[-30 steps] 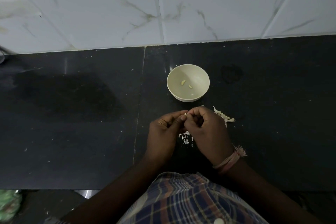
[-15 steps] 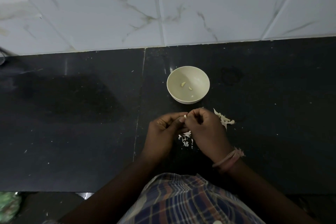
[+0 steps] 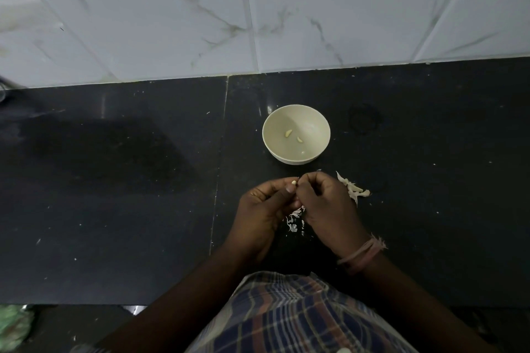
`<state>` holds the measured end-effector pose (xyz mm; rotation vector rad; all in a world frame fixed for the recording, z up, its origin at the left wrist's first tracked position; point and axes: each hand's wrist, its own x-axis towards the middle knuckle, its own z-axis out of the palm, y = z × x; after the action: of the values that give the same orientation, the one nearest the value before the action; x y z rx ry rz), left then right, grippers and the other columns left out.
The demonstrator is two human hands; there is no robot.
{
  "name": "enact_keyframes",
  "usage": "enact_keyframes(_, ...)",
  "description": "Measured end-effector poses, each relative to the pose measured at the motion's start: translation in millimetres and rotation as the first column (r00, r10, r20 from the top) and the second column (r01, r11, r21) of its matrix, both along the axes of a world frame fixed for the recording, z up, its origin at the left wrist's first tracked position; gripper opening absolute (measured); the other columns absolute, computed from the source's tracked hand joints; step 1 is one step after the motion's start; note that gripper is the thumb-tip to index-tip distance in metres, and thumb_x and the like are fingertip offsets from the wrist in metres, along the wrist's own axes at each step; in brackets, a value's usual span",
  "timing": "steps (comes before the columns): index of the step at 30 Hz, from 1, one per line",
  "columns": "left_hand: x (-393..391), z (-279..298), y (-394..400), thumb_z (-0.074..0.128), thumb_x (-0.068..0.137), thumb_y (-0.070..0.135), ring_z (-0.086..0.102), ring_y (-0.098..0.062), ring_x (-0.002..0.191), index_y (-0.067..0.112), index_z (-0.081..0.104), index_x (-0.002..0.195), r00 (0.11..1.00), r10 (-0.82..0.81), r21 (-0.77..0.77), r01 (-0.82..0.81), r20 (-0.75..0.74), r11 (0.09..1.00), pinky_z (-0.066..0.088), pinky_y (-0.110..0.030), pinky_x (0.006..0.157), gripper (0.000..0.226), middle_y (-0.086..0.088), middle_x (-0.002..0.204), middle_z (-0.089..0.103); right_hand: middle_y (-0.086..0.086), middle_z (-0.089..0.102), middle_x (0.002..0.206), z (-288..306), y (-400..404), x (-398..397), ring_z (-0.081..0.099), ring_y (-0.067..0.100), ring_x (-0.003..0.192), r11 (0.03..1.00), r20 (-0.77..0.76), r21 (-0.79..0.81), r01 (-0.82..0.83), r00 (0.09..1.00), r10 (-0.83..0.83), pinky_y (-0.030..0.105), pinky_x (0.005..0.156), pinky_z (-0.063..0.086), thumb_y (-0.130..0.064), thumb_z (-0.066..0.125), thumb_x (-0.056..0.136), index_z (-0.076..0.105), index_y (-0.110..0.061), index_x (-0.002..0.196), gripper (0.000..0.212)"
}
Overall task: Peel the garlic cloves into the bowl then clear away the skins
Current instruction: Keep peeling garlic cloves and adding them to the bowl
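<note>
Head view: garlic clove (image 3: 293,182) pinched between left hand (image 3: 262,210) and right hand (image 3: 327,203).

Round cream plastic bowl (image 3: 296,123) on black speckled stone desk (image 3: 114,180); white grey-veined marble wall tiles (image 3: 172,17); blue-brown plaid cloth (image 3: 286,315).

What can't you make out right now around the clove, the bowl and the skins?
- Head view: clove, mostly covered by the left hand and right hand; how far it is peeled is unclear.
- Skins below the hands, partly hidden.
- Pale speck in the bowl, too small to identify.
- Green object, cut off by the frame edge.
</note>
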<state>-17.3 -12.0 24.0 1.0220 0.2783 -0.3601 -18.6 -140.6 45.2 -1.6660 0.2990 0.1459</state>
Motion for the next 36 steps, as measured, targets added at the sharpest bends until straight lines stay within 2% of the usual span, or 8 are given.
enact_keyframes(3, 1.4, -0.3, 0.6, 0.066, 0.088, 0.011, 0.069, -0.016, 0.081, -0.007, 0.07, 0.116, 1.0, 0.002, -0.006, -0.002, -0.008, 1.0, 0.058, -0.024, 0.077, 0.034, -0.02, 0.097, 0.073, -0.008, 0.056, 0.052, -2.4, -2.0, 3.6, 0.046, 0.001, 0.043, 0.999, 0.02, 0.012, 0.044, 0.999, -0.045, 0.02, 0.048, 0.036, -0.013, 0.058, 0.096, 0.06, -0.011, 0.082, 0.014)
enact_keyframes(9, 1.8, 0.3, 0.2, 0.068, 0.083, 0.011, 0.07, -0.014, 0.08, 0.0, 0.073, 0.111, 0.998, 0.041, 0.006, -0.041, -0.051, 0.999, 0.058, -0.021, 0.072, 0.03, -0.015, 0.095, 0.075, -0.009, 0.057, 0.066, -11.0, -11.9, 8.5, 0.054, 0.015, 0.063, 0.977, 0.079, -0.126, 0.17, 0.984, -0.161, 0.037, 0.063, 0.047, -0.035, 0.049, 0.084, 0.059, -0.022, 0.081, 0.016)
enact_keyframes(14, 7.3, -2.1, -1.9, 0.067, 0.089, 0.005, 0.069, -0.012, 0.077, 0.003, 0.074, 0.111, 0.993, 0.084, 0.064, -0.079, -0.086, 0.995, 0.058, -0.02, 0.072, 0.023, -0.01, 0.091, 0.074, -0.003, 0.044, 0.06, -13.8, -10.8, 7.3, 0.042, 0.016, 0.06, 0.952, 0.018, -0.292, 0.095, 0.995, -0.093, 0.038, 0.062, 0.034, -0.023, 0.041, 0.098, 0.041, -0.017, 0.064, 0.035)
enact_keyframes(18, 18.6, -2.4, -4.3, 0.063, 0.096, 0.0, 0.071, -0.011, 0.079, 0.006, 0.075, 0.108, 0.99, 0.09, 0.175, -0.071, -0.106, 0.982, 0.056, -0.017, 0.071, 0.018, -0.007, 0.09, 0.076, -0.001, 0.058, 0.074, -25.8, -10.3, 8.4, 0.053, 0.014, 0.07, 0.905, -0.087, -0.424, -0.037, 0.996, 0.0, 0.029, 0.062, 0.038, -0.02, 0.044, 0.102, 0.057, -0.012, 0.079, 0.028)
enact_keyframes(20, 26.0, -1.7, -6.6, 0.062, 0.096, -0.002, 0.071, -0.012, 0.079, 0.005, 0.075, 0.106, 0.989, 0.093, 0.212, -0.068, -0.113, 0.975, 0.056, -0.018, 0.071, 0.017, -0.008, 0.09, 0.075, -0.006, 0.061, 0.082, -27.9, -9.3, 10.6, 0.054, 0.004, 0.074, 0.902, -0.056, -0.432, -0.016, 0.998, -0.01, 0.01, 0.061, 0.036, -0.017, 0.048, 0.1, 0.062, -0.014, 0.09, 0.018)
enact_keyframes(25, 52.5, 6.3, -16.9, 0.07, 0.091, 0.0, 0.07, -0.014, 0.072, 0.003, 0.074, 0.101, 0.987, 0.134, 0.277, -0.104, -0.092, 0.955, 0.059, -0.024, 0.072, 0.012, -0.01, 0.083, 0.074, -0.006, 0.066, 0.083, -24.8, -4.7, 20.8, 0.06, 0.012, 0.079, 0.905, -0.033, -0.424, -0.024, 0.999, 0.011, 0.03, 0.068, 0.04, -0.012, 0.052, 0.095, 0.066, -0.015, 0.087, 0.016)
enact_keyframes(28, 67.0, 9.6, -23.7, 0.073, 0.089, 0.002, 0.068, -0.015, 0.068, 0.004, 0.075, 0.096, 0.98, 0.179, 0.344, -0.139, -0.087, 0.929, 0.059, -0.027, 0.072, 0.008, -0.009, 0.078, 0.074, -0.006, 0.068, 0.082, -28.6, -1.9, 18.7, 0.062, 0.009, 0.079, 0.917, 0.001, -0.399, -0.021, 1.0, 0.023, 0.032, 0.072, 0.048, -0.012, 0.054, 0.094, 0.067, -0.017, 0.084, 0.017)
enact_keyframes(36, 71.4, 7.1, -30.0, 0.074, 0.088, -0.002, 0.069, -0.018, 0.07, 0.008, 0.074, 0.088, 0.968, 0.232, 0.437, -0.17, -0.092, 0.883, 0.061, -0.031, 0.075, 0.009, -0.009, 0.079, 0.074, -0.007, 0.066, 0.078, -31.4, -6.2, 18.1, 0.06, -0.002, 0.072, 0.954, 0.072, -0.284, 0.094, 0.994, -0.076, 0.012, 0.061, 0.04, -0.005, 0.055, 0.093, 0.068, -0.014, 0.084, 0.019)
